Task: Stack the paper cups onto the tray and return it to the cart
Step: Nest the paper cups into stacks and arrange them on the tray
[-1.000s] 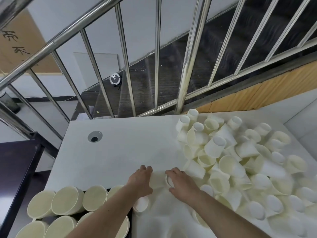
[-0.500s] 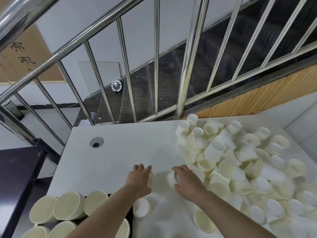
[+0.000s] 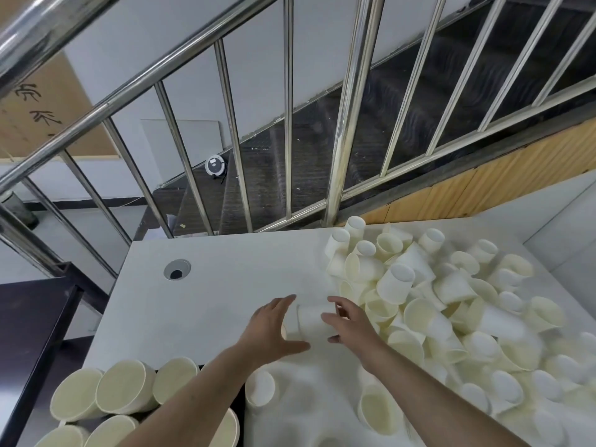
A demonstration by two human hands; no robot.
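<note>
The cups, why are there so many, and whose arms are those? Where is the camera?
The camera sits on a person's head, looking down, so the two bare arms are that person's own. The left hand and the right hand hold white paper cups lying sideways between them, seemingly one slid inside another. They rest on a white table. On the right lies a big heap of loose white paper cups. At the bottom left, stacked cream paper cups lie on their sides. Behind the table are shiny metal stair railings.
</note>
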